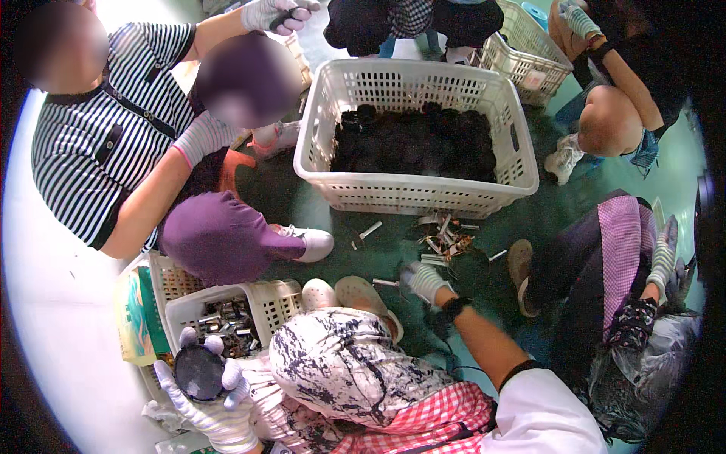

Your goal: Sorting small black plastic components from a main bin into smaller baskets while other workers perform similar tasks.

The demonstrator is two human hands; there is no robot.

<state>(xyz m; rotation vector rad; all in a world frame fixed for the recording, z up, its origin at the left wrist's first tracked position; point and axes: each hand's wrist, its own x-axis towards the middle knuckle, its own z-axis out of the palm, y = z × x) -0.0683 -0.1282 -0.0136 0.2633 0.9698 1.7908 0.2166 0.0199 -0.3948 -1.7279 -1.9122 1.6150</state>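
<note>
At the lower left, my left hand [208, 412] wears a striped white glove and grips a black round disc [199, 372] by its edge, flat face showing. My right hand [426, 281], in a similar glove with a black wristband, is low over the dark green floor. It is blurred and its fingers point away from me, so their grip is unclear. Beside its fingertips is a thin metal rod [386, 283]. Just beyond lies a loose pile of metal rods and copper-coloured bits [450, 238]. Close to my left hand, a white basket [181, 309] holds many small metal parts.
A large white crate [420, 185] of black pieces stands ahead. A co-worker in a striped shirt [147, 113] sits at the left; other people's legs and gloved hands surround the crate. Another crate [529, 64] is at the far right. A beige clog [520, 276] sits near my right hand.
</note>
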